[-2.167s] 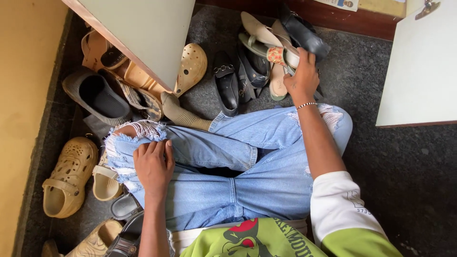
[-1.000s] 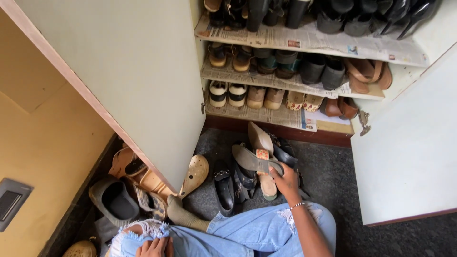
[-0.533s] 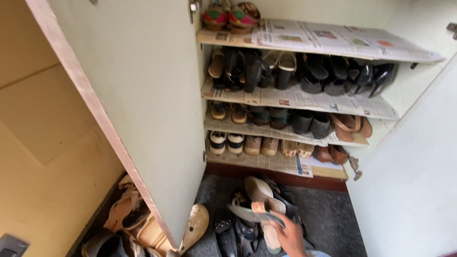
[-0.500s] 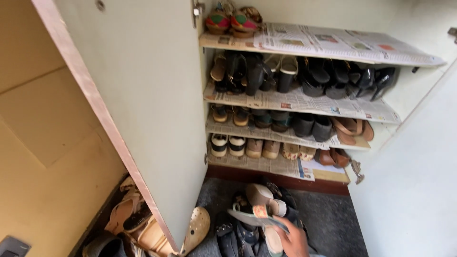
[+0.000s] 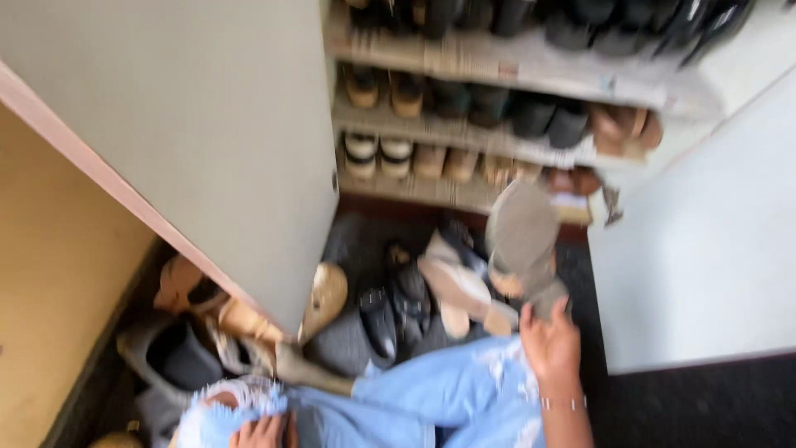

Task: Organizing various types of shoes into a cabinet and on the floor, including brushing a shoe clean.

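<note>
The picture is blurred by motion. My right hand (image 5: 548, 346) is raised in front of my right knee and grips the heel end of a grey flat sandal (image 5: 522, 236), whose sole faces me. The sandal hangs above a pile of loose shoes (image 5: 423, 294) on the dark floor before an open shoe cabinet. My left hand (image 5: 264, 432) lies at the bottom edge on the torn left knee of my light blue jeans (image 5: 431, 398) and holds nothing.
Cabinet shelves (image 5: 497, 145) lined with newspaper carry rows of shoes. An open pale door (image 5: 199, 124) stands at the left, another (image 5: 705, 257) at the right. More sandals and a dark clog (image 5: 178, 357) lie behind the left door by the yellow wall.
The view has dropped from the upper shelves back toward the floor and my knees. My right hand has moved right and up with the sandal, now sole toward me.
</note>
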